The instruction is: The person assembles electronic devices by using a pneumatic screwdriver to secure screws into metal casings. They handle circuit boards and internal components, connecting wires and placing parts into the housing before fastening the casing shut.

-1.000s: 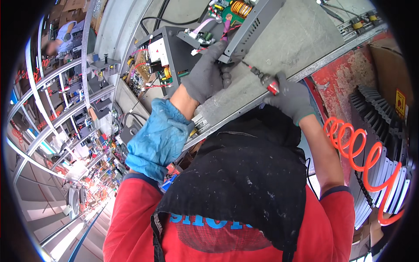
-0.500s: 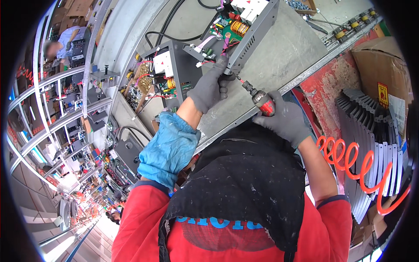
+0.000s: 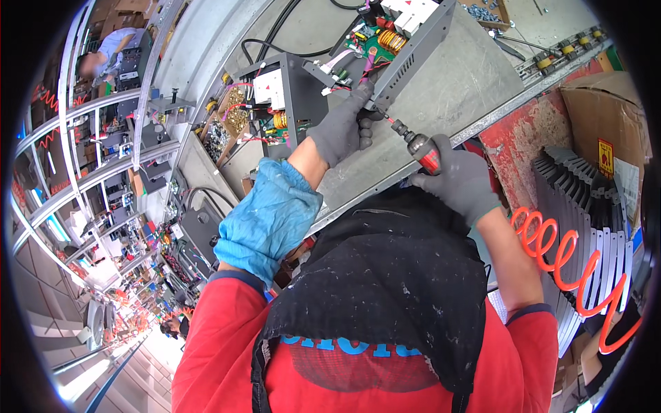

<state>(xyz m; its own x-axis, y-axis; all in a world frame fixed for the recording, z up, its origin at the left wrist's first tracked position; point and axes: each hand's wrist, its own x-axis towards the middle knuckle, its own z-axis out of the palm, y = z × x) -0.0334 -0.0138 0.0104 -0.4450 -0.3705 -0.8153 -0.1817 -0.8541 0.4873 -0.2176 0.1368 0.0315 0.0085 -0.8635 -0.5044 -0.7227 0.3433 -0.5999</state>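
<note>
My left hand (image 3: 342, 129), in a grey glove, grips the near corner of a grey metal chassis (image 3: 411, 63); its fingers are bent against the edge. Inside that chassis a green circuit board (image 3: 372, 52) carries a copper-wound coil (image 3: 394, 42) and white blocks. Wrapped in my gloved right hand (image 3: 463, 175) is a red and dark power screwdriver (image 3: 421, 149). Its bit points up and left at the same corner, close to my left fingers; whether it touches a screw is too small to tell. A blue sleeve cover (image 3: 268, 217) sits on my left forearm.
Left of my hand stands a second open chassis (image 3: 303, 96). Trays of brass and silver fasteners (image 3: 219, 141) lie beyond it; another screw tray (image 3: 486, 12) is at the far right. An orange coiled hose (image 3: 564, 258) hangs right, beside stacked metal strips (image 3: 585, 227) and a cardboard box (image 3: 606, 113).
The whole view has shifted slightly, so the bench and both hands appear a little further right. My left hand remains on the chassis corner, and the screwdriver's bit stays close to it.
</note>
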